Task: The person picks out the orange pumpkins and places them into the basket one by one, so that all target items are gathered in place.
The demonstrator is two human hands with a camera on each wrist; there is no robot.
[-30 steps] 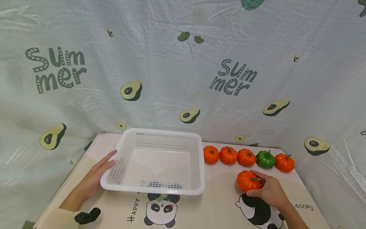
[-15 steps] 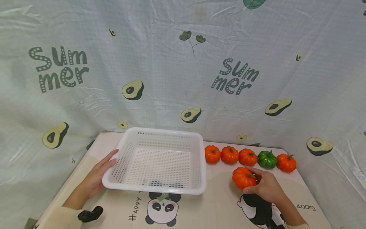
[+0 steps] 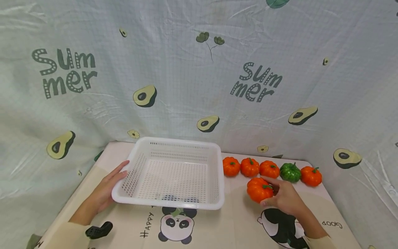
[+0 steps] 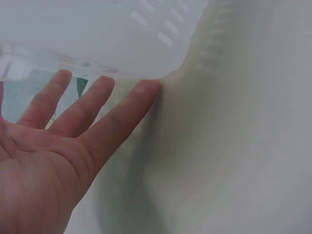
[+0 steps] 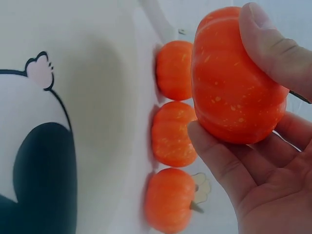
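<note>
Partly hidden, an orange pumpkin (image 5: pixel 239 78) is gripped by the right hand (image 3: pixel 285 197); the left hand (image 3: pixel 105 190), fingers straight, touches a basket (image 3: pixel 168 204).

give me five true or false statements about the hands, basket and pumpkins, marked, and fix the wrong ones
1. The right hand holds an orange pumpkin. True.
2. The left hand touches the white basket. True.
3. The white basket is full of pumpkins. False: no pumpkin lies in it.
4. The row behind the right hand includes a green pumpkin. True.
5. The green pumpkin is at the row's right end. False: an orange one is.
</note>
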